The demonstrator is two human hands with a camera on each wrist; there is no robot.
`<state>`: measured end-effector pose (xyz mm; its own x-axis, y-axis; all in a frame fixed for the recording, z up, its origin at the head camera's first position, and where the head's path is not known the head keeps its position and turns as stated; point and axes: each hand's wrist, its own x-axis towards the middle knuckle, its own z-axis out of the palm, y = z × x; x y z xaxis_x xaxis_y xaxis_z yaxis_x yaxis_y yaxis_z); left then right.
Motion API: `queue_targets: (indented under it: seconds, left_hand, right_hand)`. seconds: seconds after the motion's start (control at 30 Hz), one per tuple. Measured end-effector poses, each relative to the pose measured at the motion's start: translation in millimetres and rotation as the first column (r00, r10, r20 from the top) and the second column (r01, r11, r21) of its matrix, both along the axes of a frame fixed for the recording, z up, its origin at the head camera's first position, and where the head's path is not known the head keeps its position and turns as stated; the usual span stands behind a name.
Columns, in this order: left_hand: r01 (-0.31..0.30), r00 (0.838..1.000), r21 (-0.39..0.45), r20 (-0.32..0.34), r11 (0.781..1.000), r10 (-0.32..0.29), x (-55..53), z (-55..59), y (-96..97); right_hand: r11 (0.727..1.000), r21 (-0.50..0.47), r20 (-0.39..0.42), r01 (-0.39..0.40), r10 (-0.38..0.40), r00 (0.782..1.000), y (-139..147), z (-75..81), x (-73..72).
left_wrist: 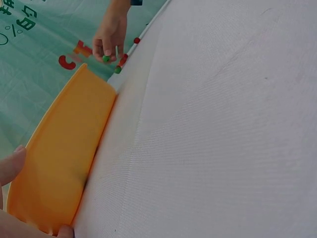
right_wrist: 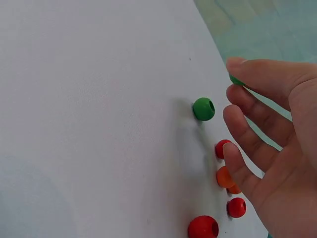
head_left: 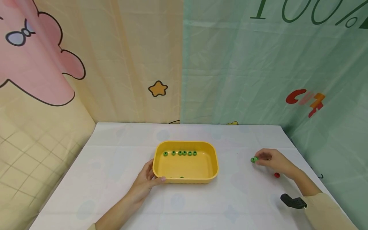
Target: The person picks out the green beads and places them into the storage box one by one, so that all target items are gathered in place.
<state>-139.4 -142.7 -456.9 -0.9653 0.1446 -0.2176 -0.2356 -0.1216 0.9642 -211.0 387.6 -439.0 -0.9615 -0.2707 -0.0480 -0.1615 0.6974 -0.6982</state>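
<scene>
A shallow yellow tray stands on the table with a row of several green beads along its far side. One more green bead shows partly at its near wall. My left hand grips the tray's near left corner, thumb over the rim and fingers against the outer side. To the right of the tray, my right hand pinches a green bead between thumb and forefinger, its other fingers loosely bent. Just beyond the fingertips, another green bead lies on the table.
Beads lie on the table near the right hand: a red bead closest to the right wrist camera, another red bead, orange beads and a further red one. Printed curtains hang behind the white-covered table.
</scene>
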Motion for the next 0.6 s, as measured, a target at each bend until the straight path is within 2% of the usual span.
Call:
queue_targets:
  seconds: [0.33,0.6]
  left_hand:
    - [0.009,1.0,0.02,-0.008,1.0,-0.009,-0.1,-1.1,-0.6]
    - [0.011,1.0,0.021,-0.009,1.0,-0.011,-0.5,-1.7,-1.0]
  right_hand:
    - [0.999,-0.053,0.008,0.003,-0.003,1.0,-10,6.5,-4.9]
    - [0.993,-0.114,0.044,-0.026,0.031,0.999,-21,9.9,-10.8]
